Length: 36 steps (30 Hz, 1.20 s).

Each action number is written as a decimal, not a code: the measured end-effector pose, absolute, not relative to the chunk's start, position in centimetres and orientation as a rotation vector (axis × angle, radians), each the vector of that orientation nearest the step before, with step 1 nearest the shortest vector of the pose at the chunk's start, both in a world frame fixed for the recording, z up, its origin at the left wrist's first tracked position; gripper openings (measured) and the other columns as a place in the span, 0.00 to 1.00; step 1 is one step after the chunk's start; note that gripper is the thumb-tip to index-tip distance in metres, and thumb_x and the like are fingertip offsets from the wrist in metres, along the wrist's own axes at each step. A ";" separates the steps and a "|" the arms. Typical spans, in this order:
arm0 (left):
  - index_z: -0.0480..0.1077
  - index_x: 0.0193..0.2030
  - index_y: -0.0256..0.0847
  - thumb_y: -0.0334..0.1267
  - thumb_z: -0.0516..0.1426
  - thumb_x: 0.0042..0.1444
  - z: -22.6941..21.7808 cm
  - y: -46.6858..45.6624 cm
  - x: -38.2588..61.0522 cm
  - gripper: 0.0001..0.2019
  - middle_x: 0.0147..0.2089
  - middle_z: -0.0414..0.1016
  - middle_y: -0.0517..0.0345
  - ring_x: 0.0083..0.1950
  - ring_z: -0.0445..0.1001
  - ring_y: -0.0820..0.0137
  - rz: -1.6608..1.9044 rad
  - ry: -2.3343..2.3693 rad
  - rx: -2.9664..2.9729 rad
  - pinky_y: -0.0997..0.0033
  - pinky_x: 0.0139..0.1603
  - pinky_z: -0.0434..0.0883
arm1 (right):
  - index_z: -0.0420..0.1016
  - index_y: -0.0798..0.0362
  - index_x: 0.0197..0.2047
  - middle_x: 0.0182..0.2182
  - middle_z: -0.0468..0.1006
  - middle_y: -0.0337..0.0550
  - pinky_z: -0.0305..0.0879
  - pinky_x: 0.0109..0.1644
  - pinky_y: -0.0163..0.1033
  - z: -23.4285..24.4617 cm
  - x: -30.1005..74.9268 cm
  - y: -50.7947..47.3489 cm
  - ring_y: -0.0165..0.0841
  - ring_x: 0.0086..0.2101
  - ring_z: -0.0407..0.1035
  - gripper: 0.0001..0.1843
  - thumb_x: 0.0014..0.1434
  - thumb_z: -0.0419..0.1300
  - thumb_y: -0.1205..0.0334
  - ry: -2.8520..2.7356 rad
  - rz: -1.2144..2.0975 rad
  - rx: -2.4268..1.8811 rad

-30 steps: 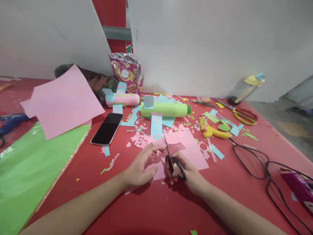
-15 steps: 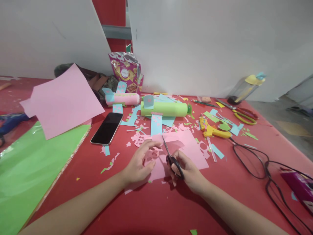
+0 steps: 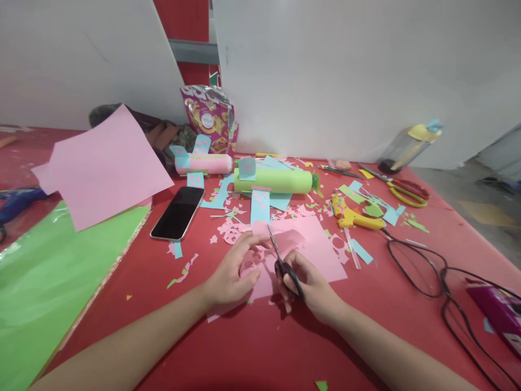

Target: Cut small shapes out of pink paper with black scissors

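Observation:
My right hand [image 3: 307, 279] is closed around the black handles of a small pair of scissors [image 3: 290, 277]. Their blades point away from me and meet a piece of pink paper [image 3: 287, 239], lifted a little. My left hand [image 3: 234, 269] curls about the left side of this piece, its fingertips beside the blades; the exact grip is partly hidden. Beneath both hands lies a larger pink sheet [image 3: 321, 250] flat on the red table [image 3: 244, 353]. Pink scraps with cut-out holes [image 3: 232, 231] lie just beyond my left fingers.
Behind stand a green bottle plane [image 3: 280, 181] and a pink one [image 3: 209, 164]. To the left are a phone [image 3: 179, 213] and pink sheets [image 3: 109, 163]. On the right lie a yellow glue gun [image 3: 354, 217] with its black cord, larger scissors [image 3: 407, 193] and a tilted bottle [image 3: 409, 146].
The scissors and my right hand have shifted very slightly left. My left hand stays almost in place, and the things on the table lie as before.

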<state>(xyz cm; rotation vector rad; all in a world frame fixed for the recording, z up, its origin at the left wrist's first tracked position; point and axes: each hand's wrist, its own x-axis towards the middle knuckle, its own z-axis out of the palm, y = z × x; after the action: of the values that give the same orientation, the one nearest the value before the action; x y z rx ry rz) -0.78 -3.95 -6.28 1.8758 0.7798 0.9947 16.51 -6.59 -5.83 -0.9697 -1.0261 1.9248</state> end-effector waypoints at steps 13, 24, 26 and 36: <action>0.58 0.51 0.41 0.27 0.49 0.45 -6.1 -4.0 -0.8 0.23 0.45 0.63 0.49 0.47 0.64 0.63 0.943 0.695 1.859 0.60 0.48 0.63 | 0.54 0.50 0.29 0.17 0.66 0.26 0.68 0.27 0.40 -6.1 16.7 -6.7 0.24 0.15 0.63 0.21 0.44 0.62 0.49 -1.007 1.944 -0.923; 0.58 0.49 0.40 0.28 0.49 0.44 -6.2 -4.0 -0.8 0.21 0.43 0.63 0.49 0.45 0.63 0.63 0.967 0.753 1.854 0.58 0.47 0.63 | 0.53 0.50 0.27 0.13 0.62 0.24 0.61 0.18 0.31 -5.6 16.6 -6.5 0.22 0.12 0.59 0.21 0.44 0.62 0.50 -1.017 1.863 -0.986; 0.57 0.48 0.40 0.28 0.49 0.45 -6.1 -4.0 -0.8 0.21 0.42 0.63 0.50 0.45 0.63 0.63 0.975 0.775 1.844 0.58 0.47 0.63 | 0.53 0.50 0.27 0.12 0.62 0.23 0.62 0.18 0.31 -5.7 16.7 -6.5 0.22 0.12 0.59 0.20 0.45 0.62 0.51 -1.020 1.869 -0.987; 0.57 0.50 0.40 0.28 0.49 0.47 -6.5 -3.8 -0.8 0.20 0.43 0.61 0.50 0.46 0.62 0.63 1.073 0.770 1.804 0.57 0.48 0.63 | 0.51 0.50 0.26 0.11 0.64 0.23 0.58 0.14 0.28 -5.7 16.7 -6.4 0.22 0.09 0.59 0.18 0.47 0.60 0.56 -1.042 1.857 -0.995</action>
<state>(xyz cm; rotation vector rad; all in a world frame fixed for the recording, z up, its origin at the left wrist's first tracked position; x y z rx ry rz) -0.85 -3.78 -6.50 1.8044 0.7696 1.0733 16.68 -6.41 -5.69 -0.9947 -1.0422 1.8573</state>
